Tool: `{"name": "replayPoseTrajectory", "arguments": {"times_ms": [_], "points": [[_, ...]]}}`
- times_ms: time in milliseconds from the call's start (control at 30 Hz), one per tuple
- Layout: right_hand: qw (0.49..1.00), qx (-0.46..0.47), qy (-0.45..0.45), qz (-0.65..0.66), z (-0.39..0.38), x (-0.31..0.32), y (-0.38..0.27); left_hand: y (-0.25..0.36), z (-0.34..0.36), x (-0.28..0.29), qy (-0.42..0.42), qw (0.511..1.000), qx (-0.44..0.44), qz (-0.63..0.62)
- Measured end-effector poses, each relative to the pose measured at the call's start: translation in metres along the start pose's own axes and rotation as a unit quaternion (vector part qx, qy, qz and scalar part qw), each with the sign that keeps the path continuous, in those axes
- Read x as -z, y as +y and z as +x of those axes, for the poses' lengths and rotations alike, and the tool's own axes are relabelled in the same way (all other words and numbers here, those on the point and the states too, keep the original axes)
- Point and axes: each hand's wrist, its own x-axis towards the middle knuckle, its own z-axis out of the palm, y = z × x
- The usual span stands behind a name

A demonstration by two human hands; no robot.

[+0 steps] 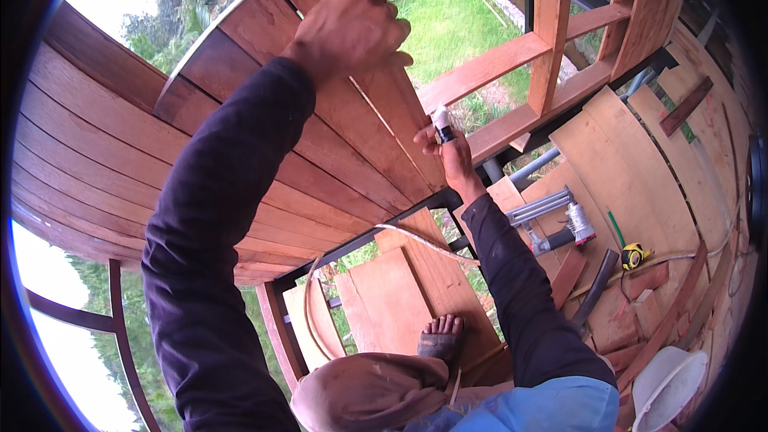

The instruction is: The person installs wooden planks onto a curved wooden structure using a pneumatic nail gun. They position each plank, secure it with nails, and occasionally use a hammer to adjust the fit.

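Observation:
My left hand (352,28) is raised in front of the reddish wooden planks (336,132), close to the edge of the last plank. Its fingers are curled, and whatever they may hold is hidden. Lower and to the right, my right hand (454,162) grips a small bottle (442,126) with a white upper part and a dark band. The bottle points upward beside the same plank edge. Narrow gaps run between several planks, one of them pale along its length.
A nail gun (560,228), a yellow and black tape measure (634,256) and a green stick (616,228) lie on boards at right. Wood offcuts and a white bowl-shaped thing (668,388) are nearer. A hose (424,242) crosses below the planks. Wooden framing (552,32) stands behind.

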Motion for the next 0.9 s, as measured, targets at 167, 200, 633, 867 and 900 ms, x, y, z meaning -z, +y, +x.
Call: {"name": "replayPoseTrajectory", "arguments": {"times_ms": [167,200,633,867,900], "points": [[1.000,-0.009,0.018,-0.012,-0.002,0.003,0.003,0.004,0.002,-0.001,-0.012,1.000,0.005,0.000],[1.000,-0.008,0.027,-0.007,-0.003,0.001,0.003,0.005,0.003,0.003,-0.033,0.999,0.009,0.002],[0.999,-0.007,0.010,0.029,-0.003,0.001,0.001,0.002,0.005,0.003,-0.035,0.999,0.001,0.028],[1.000,-0.006,0.004,0.026,0.000,-0.001,0.002,-0.001,0.002,0.002,-0.025,1.000,-0.001,0.014],[1.000,-0.008,0.004,0.022,0.001,-0.001,0.003,0.000,0.002,0.005,-0.039,0.999,0.003,0.001]]}}
